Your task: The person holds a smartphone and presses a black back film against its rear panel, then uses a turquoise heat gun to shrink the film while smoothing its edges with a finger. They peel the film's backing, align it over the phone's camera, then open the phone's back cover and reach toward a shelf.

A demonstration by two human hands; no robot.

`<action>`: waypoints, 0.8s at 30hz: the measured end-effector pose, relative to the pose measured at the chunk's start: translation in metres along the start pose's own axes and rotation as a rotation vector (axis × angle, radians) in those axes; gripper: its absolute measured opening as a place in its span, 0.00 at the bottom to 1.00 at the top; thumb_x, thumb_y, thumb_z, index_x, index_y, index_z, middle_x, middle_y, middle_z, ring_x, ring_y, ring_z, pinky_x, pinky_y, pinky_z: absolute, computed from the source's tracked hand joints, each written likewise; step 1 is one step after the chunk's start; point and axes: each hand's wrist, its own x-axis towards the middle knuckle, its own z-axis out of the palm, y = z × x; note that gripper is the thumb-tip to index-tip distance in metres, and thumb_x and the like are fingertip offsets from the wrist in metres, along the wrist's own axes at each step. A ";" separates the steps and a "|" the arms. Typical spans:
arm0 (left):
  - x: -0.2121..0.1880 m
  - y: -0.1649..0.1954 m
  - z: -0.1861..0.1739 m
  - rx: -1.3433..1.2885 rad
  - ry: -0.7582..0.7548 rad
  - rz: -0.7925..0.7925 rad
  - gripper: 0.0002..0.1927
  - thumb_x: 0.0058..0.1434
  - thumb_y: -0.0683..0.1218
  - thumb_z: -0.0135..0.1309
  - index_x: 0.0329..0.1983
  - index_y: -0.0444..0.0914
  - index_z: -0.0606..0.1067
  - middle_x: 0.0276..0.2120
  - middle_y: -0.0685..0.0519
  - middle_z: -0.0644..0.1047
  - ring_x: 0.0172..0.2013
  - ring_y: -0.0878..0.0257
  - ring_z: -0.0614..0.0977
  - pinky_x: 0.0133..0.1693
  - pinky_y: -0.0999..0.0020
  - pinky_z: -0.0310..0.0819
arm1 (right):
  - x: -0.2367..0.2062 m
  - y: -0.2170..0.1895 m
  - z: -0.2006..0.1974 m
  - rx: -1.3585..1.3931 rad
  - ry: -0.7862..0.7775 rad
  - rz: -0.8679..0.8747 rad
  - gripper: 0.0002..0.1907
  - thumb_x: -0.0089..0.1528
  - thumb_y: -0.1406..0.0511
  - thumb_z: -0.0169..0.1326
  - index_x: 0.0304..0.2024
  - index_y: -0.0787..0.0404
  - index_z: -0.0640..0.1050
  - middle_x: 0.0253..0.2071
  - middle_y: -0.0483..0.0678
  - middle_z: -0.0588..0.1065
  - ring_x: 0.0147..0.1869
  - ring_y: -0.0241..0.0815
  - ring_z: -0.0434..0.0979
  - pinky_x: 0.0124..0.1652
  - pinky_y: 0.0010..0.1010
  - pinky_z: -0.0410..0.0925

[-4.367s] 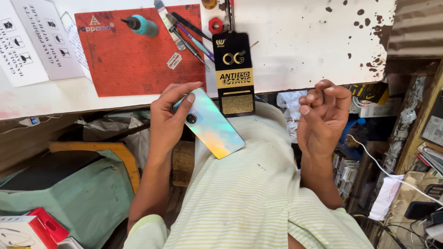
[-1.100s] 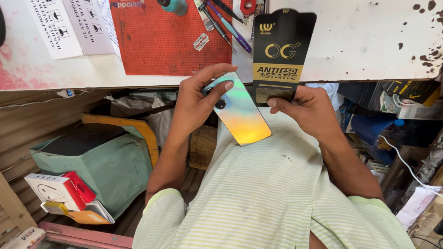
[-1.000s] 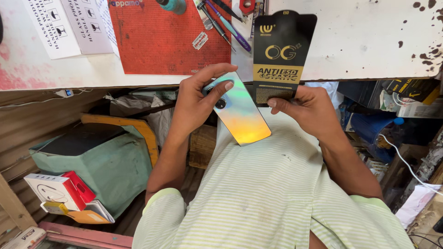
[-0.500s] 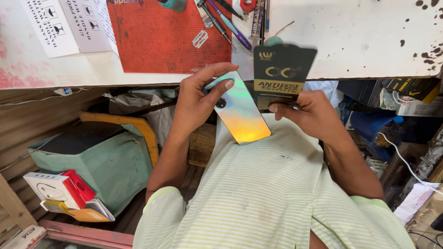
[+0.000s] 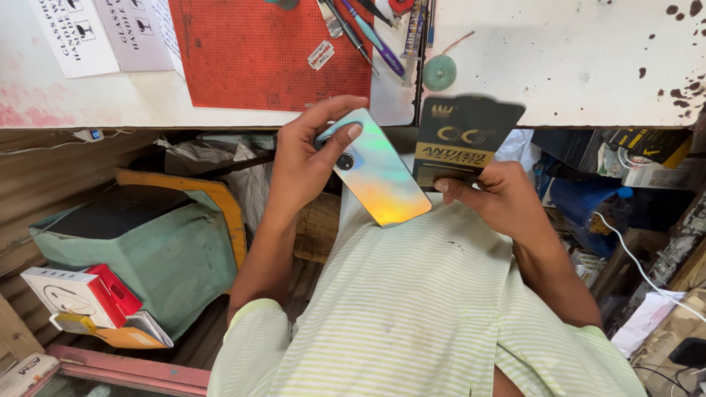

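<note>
Over lap: left hand [image 5: 305, 165] grips phone [image 5: 379, 169] | right hand [image 5: 496, 198] pinches black packet [image 5: 463, 140]

A stained white bench [image 5: 573, 59] carries a red mat [image 5: 257, 59], papers [image 5: 95, 33] and tools [image 5: 368, 33].

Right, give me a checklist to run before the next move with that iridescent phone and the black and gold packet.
1. Left hand grips the iridescent rainbow-backed phone: ok.
2. Phone's back and camera face up: ok.
3. Right hand pinches the black and gold flat packet: ok.
4. Packet sharp enough to judge its condition: cannot tell, it is blurred.
5. Phone's screen side clean: cannot tell, hidden.
6. Red perforated mat free of tools: not ok at its right edge.
</note>
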 end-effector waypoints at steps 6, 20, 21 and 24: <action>-0.002 -0.006 -0.007 -0.058 0.044 -0.040 0.16 0.69 0.37 0.58 0.60 0.34 0.76 0.54 0.52 0.81 0.57 0.65 0.80 0.53 0.71 0.77 | -0.009 0.000 -0.001 0.004 0.043 0.024 0.08 0.63 0.72 0.60 0.45 0.66 0.83 0.35 0.45 0.82 0.37 0.31 0.78 0.38 0.25 0.72; -0.009 -0.014 -0.006 -0.073 0.039 -0.023 0.16 0.70 0.36 0.57 0.61 0.33 0.75 0.56 0.51 0.80 0.60 0.65 0.79 0.60 0.71 0.73 | -0.016 -0.009 -0.004 -0.208 -0.005 0.074 0.06 0.62 0.66 0.63 0.35 0.65 0.84 0.27 0.44 0.82 0.32 0.32 0.80 0.35 0.25 0.71; -0.009 -0.014 -0.005 -0.078 0.053 -0.035 0.16 0.70 0.36 0.57 0.61 0.33 0.75 0.56 0.51 0.80 0.59 0.65 0.79 0.59 0.71 0.73 | -0.015 -0.009 -0.003 -0.209 0.001 0.073 0.07 0.61 0.66 0.63 0.35 0.65 0.84 0.27 0.45 0.82 0.32 0.32 0.80 0.35 0.25 0.71; -0.012 -0.016 -0.005 -0.083 0.077 -0.052 0.17 0.70 0.36 0.57 0.61 0.32 0.75 0.55 0.50 0.81 0.57 0.65 0.79 0.58 0.72 0.73 | -0.018 -0.011 0.001 -0.260 0.021 0.107 0.07 0.60 0.65 0.64 0.33 0.64 0.84 0.27 0.45 0.82 0.30 0.32 0.81 0.33 0.26 0.71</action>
